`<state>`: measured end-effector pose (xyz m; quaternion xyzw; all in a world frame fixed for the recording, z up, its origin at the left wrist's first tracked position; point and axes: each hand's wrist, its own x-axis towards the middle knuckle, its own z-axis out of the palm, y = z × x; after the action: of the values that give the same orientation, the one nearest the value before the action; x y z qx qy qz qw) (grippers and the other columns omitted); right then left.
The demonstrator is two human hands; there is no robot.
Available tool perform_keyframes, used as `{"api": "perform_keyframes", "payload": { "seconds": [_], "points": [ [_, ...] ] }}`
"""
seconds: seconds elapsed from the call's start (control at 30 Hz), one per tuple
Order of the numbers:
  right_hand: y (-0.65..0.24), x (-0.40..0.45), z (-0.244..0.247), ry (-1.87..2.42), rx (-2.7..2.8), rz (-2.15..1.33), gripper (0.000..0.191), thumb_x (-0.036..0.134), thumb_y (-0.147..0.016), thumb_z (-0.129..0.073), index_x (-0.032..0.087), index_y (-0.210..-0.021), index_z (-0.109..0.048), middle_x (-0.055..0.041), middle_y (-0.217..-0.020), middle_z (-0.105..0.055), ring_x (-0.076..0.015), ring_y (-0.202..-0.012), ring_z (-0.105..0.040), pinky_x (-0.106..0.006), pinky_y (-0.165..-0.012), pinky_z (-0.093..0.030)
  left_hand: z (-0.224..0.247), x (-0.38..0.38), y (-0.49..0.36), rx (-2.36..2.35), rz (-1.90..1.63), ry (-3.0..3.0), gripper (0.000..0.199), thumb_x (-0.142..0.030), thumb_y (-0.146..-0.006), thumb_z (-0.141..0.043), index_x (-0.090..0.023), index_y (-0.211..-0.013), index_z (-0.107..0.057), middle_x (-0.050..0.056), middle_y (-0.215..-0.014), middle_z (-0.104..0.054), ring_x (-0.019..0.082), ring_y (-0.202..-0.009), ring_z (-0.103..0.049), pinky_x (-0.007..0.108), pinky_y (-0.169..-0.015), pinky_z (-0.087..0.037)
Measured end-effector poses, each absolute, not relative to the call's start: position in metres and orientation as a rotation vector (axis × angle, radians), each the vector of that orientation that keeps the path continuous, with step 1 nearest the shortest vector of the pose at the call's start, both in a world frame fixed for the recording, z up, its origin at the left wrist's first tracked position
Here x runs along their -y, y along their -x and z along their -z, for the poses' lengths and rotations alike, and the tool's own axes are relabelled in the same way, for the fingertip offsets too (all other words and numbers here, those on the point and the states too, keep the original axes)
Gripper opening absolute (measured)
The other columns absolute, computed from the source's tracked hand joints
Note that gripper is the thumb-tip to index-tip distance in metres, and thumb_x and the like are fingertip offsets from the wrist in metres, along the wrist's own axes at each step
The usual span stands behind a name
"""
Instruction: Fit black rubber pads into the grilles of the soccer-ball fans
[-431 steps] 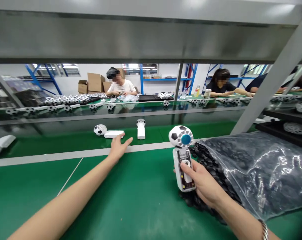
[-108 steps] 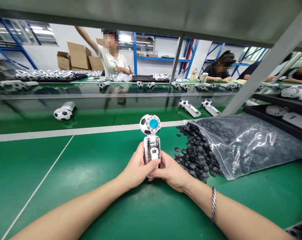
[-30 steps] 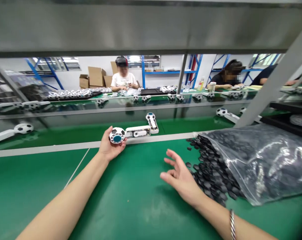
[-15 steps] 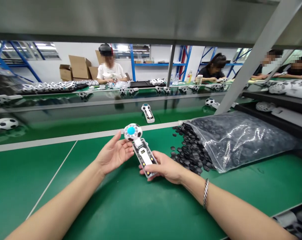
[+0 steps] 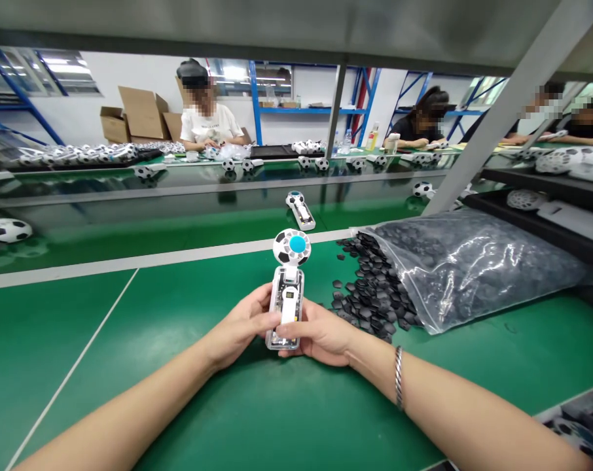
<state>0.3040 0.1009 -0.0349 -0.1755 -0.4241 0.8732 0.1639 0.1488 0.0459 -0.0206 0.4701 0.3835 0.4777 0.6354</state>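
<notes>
Your left hand (image 5: 242,325) and right hand (image 5: 321,332) both clasp the clear-plastic handle of a handheld fan (image 5: 287,288), upright above the smooth green counter (image 5: 129,340) | fan head round, football-patterned, blue centre | right of it: small black hexagonal pieces (image 5: 370,301) spilling from a crinkled clear plastic bag (image 5: 478,261)

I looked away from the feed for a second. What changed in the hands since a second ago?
The left hand took the football-headed fan off the belt edge and brought it in. The right hand, then open and empty, now grips its handle too, and the fan stands upright, head up. The bag of black pieces and the fan on the belt lie as before.
</notes>
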Motion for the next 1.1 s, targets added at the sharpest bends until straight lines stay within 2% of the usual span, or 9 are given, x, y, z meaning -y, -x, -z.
{"api": "perform_keyframes", "payload": {
  "seconds": [0.1, 0.17, 0.27, 0.4, 0.53, 0.87, 1.1],
  "points": [
    [-0.303, -0.096, 0.034, 0.513, 1.289, -2.427, 0.046, 0.027, -0.062, -0.077, 0.019, -0.100, -0.052, -0.0007, -0.086, -0.059, -0.0118, -0.070, -0.059, -0.021, -0.053, -0.049, 0.021, -0.044, -0.150, -0.838, -0.991, -1.130, 0.056, -0.028, -0.069, -0.071, -0.019, -0.117, -0.043, 0.007, -0.104, -0.057, 0.021, -0.090, -0.056, 0.032, -0.073, -0.047],
    [-0.302, -0.094, 0.034, 0.494, 1.295, -2.409, 0.042, 0.032, -0.066, -0.074, 0.019, -0.100, -0.053, -0.0009, -0.084, -0.059, -0.0107, -0.066, -0.058, -0.023, -0.056, -0.049, 0.022, -0.043, -0.149, -0.797, -0.942, -1.138, 0.064, -0.022, -0.063, -0.076, -0.021, -0.115, -0.040, 0.007, -0.107, -0.055, 0.020, -0.087, -0.057, 0.031, -0.070, -0.048],
    [-0.302, -0.092, 0.035, 0.436, 1.280, -2.402, 0.037, 0.034, -0.073, -0.069, 0.019, -0.102, -0.052, -0.0019, -0.086, -0.061, -0.0113, -0.072, -0.059, -0.029, -0.070, -0.049, 0.024, -0.041, -0.148, -0.817, -0.910, -1.144, 0.074, -0.012, -0.058, -0.077, -0.023, -0.118, -0.036, 0.007, -0.115, -0.052, 0.021, -0.098, -0.055, 0.032, -0.078, -0.047],
    [-0.303, -0.090, 0.033, 0.446, 1.330, -2.366, 0.034, 0.031, -0.076, -0.066, 0.018, -0.104, -0.053, -0.0032, -0.092, -0.062, -0.0128, -0.082, -0.060, -0.031, -0.080, -0.046, 0.024, -0.039, -0.149, -0.847, -0.892, -1.177, 0.081, -0.009, -0.058, -0.077, -0.023, -0.123, -0.032, 0.008, -0.119, -0.050, 0.023, -0.107, -0.051, 0.035, -0.086, -0.045],
    [-0.304, -0.088, 0.029, 0.500, 1.349, -2.349, 0.033, 0.031, -0.076, -0.066, 0.017, -0.103, -0.053, -0.0042, -0.094, -0.063, -0.0141, -0.086, -0.060, -0.030, -0.081, -0.045, 0.023, -0.038, -0.151, -0.857, -0.902, -1.206, 0.077, -0.011, -0.062, -0.075, -0.022, -0.124, -0.032, 0.009, -0.118, -0.052, 0.023, -0.104, -0.054, 0.038, -0.086, -0.045],
    [-0.304, -0.087, 0.027, 0.567, 1.378, -2.320, 0.032, 0.033, -0.075, -0.066, 0.018, -0.101, -0.054, -0.0034, -0.092, -0.061, -0.0137, -0.083, -0.059, -0.027, -0.075, -0.046, 0.025, -0.038, -0.153, -0.855, -0.906, -1.175, 0.072, -0.015, -0.065, -0.074, -0.024, -0.123, -0.032, 0.007, -0.106, -0.056, 0.016, -0.076, -0.062, 0.033, -0.070, -0.050],
    [-0.304, -0.087, 0.026, 0.572, 1.374, -2.326, 0.032, 0.033, -0.076, -0.065, 0.018, -0.102, -0.054, -0.0040, -0.094, -0.062, -0.0140, -0.084, -0.059, -0.028, -0.075, -0.047, 0.024, -0.038, -0.154, -0.854, -0.901, -1.179, 0.071, -0.015, -0.065, -0.074, -0.023, -0.122, -0.033, 0.007, -0.105, -0.056, 0.016, -0.075, -0.062, 0.033, -0.070, -0.049]
  ]
}}
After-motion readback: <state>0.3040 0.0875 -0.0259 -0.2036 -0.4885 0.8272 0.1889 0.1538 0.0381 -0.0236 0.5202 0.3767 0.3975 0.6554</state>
